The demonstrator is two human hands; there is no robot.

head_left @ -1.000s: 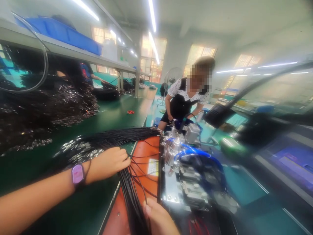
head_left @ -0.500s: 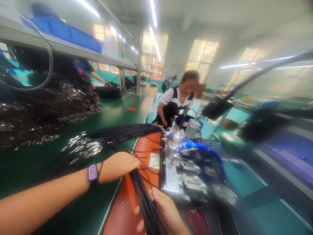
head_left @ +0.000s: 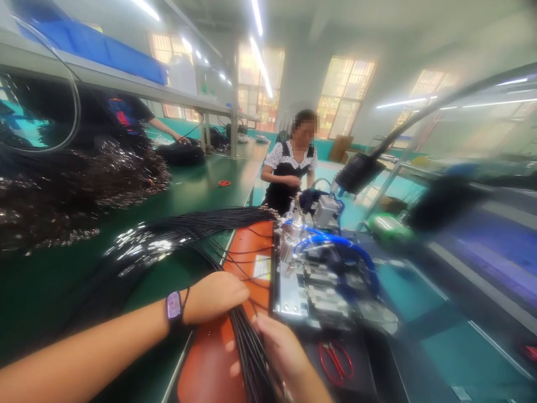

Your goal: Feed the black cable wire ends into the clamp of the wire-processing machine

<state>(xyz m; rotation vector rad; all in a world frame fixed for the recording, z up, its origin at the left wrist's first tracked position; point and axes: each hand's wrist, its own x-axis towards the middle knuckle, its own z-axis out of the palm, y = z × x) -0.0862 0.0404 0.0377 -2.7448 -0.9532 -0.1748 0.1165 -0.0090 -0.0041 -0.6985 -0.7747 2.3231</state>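
A thick bundle of thin black wires (head_left: 247, 347) runs from the bottom of the view across an orange plate (head_left: 210, 364) and fans out left over the green bench. My left hand (head_left: 216, 295), with a purple watch on the wrist, is closed on the bundle from the left. My right hand (head_left: 279, 350) is curled round the same bundle from the right, lower down. Both hands sit just in front of a metal machine (head_left: 319, 280) with blue hoses.
Red-handled scissors (head_left: 335, 361) lie right of my right hand. Heaps of black wires with shiny ends (head_left: 84, 184) cover the green bench (head_left: 197, 196) at left. A person in a dotted top (head_left: 289, 170) stands behind the machine; another person's arm reaches in at far left.
Both my hands have slid along the wire bundle toward each other, the right hand coming up into view. The person behind the machine has straightened up and moved back.
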